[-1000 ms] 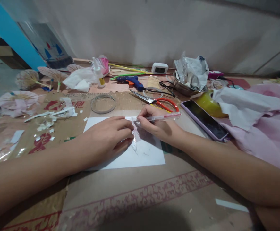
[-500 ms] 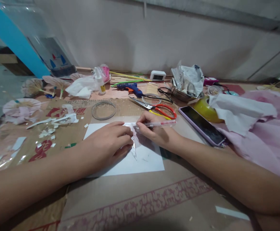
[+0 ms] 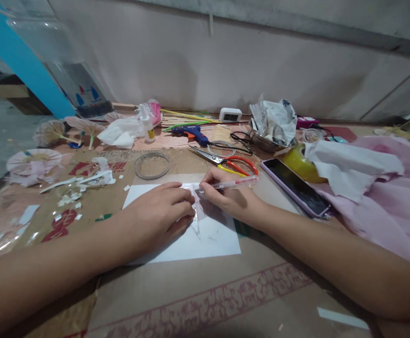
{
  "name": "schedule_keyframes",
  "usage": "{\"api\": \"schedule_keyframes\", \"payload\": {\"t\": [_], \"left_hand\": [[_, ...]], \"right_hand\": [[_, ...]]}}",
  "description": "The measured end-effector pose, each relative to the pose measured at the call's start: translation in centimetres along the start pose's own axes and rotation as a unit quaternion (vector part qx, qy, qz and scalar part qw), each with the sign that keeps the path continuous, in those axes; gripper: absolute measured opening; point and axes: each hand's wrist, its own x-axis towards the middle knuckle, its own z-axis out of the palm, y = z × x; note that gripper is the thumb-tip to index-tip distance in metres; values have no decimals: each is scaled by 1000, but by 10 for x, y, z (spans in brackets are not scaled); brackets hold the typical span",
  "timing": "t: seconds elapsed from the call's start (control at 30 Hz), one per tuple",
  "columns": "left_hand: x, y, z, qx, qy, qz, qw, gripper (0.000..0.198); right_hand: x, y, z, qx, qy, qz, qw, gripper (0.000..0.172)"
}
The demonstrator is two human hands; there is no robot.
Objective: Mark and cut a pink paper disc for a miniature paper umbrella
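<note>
Left hand (image 3: 157, 213), spread flat, should pin the triangle (image 3: 198, 215) hard while right hand (image 3: 228, 201), gripping the pen (image 3: 233, 183), traces its 12 o'clock edge.

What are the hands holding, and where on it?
The right hand grips a clear pen near its writing tip. The left hand only presses a clear triangular piece onto white paper.

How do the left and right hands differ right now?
The left hand lies palm down, pressing a clear triangular piece flat; the right hand is curled around a pen. The left hand grips nothing; the right hand's pen tip meets the piece's top. Both rest on the white paper.
</note>
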Motion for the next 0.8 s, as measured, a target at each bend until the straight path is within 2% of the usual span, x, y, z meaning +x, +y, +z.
{"api": "schedule_keyframes", "payload": {"t": [0.47,0.8], "left_hand": [[0,2,-2,0,-11,-17,1000,22],[1,2,0,2,3,-9,1000,21]], "right_hand": [[4,3,2,-51,20,-12,998,11],[2,3,3,-62,23,-3,998,10]]}}
